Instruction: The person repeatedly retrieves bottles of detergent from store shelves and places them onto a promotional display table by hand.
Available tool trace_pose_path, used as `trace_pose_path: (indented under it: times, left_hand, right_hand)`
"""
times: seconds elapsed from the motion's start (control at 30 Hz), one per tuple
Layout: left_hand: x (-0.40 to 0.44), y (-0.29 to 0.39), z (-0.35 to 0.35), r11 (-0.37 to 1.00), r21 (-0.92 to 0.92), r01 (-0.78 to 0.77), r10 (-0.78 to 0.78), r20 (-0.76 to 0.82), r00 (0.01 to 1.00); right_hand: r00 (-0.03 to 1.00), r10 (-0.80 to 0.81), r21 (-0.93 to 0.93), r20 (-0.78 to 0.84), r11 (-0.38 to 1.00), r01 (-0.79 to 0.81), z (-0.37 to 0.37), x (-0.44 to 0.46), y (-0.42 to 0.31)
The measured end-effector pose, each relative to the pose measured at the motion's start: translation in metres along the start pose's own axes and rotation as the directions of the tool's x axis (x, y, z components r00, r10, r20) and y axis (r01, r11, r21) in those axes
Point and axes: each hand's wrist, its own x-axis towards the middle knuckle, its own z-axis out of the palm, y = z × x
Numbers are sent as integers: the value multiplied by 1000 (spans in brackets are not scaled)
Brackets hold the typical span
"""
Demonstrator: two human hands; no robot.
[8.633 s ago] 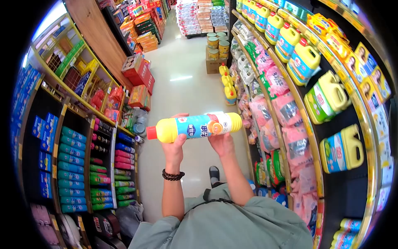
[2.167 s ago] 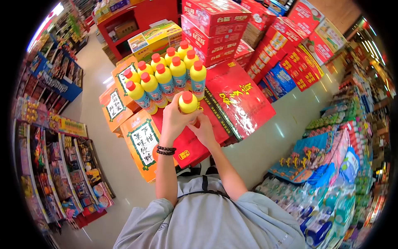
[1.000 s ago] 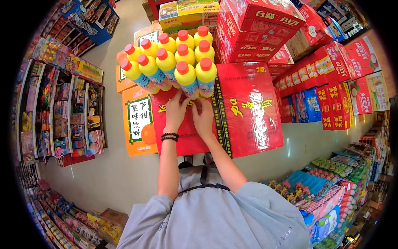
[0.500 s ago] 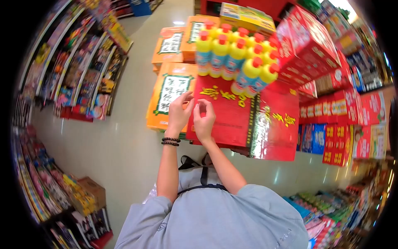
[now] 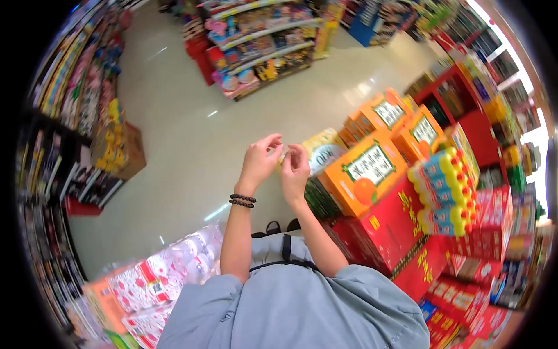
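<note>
My left hand [image 5: 261,159], with dark beads at the wrist, is raised in front of me, its fingers apart and nothing in them. Beside it on the right is my right hand [image 5: 295,173], its fingers curled, the thumb near the fingertips; whether anything small lies between them cannot be made out. Neither hand touches the bottles. Several yellow bottles with red caps and blue labels [image 5: 443,195] stand grouped on the red boxes [image 5: 386,224], to the right of both hands. An orange carton [image 5: 365,174] lies between the hands and the bottles.
More orange cartons [image 5: 386,110] are stacked behind. A shelf of packaged goods [image 5: 270,41] stands across the aisle. At the left are more shelves and a cardboard box with yellow items [image 5: 132,152]. Wrapped packs [image 5: 148,285] lie at the lower left. Red cartons [image 5: 491,224] rise at the right.
My hands have let go of a bottle, which now stands with the others. The view has turned left, so the bottles and red boxes appear farther right, away from my hands.
</note>
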Motion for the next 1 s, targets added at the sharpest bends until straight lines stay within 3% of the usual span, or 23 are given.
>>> trace_pose_path:
  times: [0.2, 0.33, 0.6, 0.67, 0.9, 1.0]
  left_hand:
    - [-8, -42, -85, 991, 56, 125, -112, -191, 975]
    - [9, -61, -131, 976, 75, 203, -181, -234, 955]
    - [132, -106, -208, 964, 51, 260, -237, -275, 932]
    - [160, -112, -228, 965, 10, 262, -244, -332, 911]
    - [216, -103, -311, 997, -50, 61, -79, -548, 833]
    - [230, -100, -345, 998, -12, -54, 35, -616, 787]
  right_hand:
    - [967, -13, 46, 254, 999, 2, 93, 5, 2]
    - [940, 59, 71, 335, 994, -88, 150, 19, 13]
    - [892, 88, 156, 443, 972, -173, 292, 114, 19]
    - [860, 105, 284, 499, 918, -277, 328, 139, 19]
    - [664, 8, 506, 748, 640, -578, 419, 199, -32]
    - [617, -98, 558, 781, 554, -618, 454, 209, -54]
